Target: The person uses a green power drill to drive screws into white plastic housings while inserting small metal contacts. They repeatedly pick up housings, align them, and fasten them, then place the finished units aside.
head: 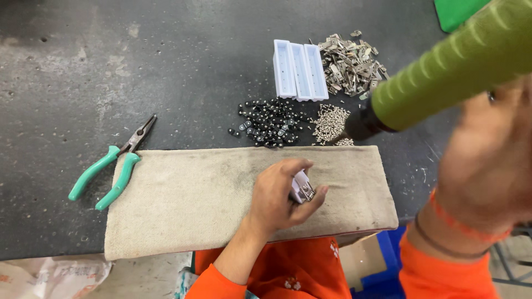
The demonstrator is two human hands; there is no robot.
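My left hand [280,194] rests on a beige cloth pad [183,199] and pinches a small white and metal part [302,187] between thumb and fingers. My right hand [487,166] is raised close to the camera at the right, blurred, and grips a tool with a ribbed green handle [460,66] whose dark tip [357,126] points down toward the pad's far edge.
Pliers with teal handles [113,166] lie left of the pad. Beyond the pad are a pile of small black parts [270,123], a heap of screws [330,123], white plastic trays [299,69] and a pile of metal clips [352,63]. A blue bin [382,271] sits below the table.
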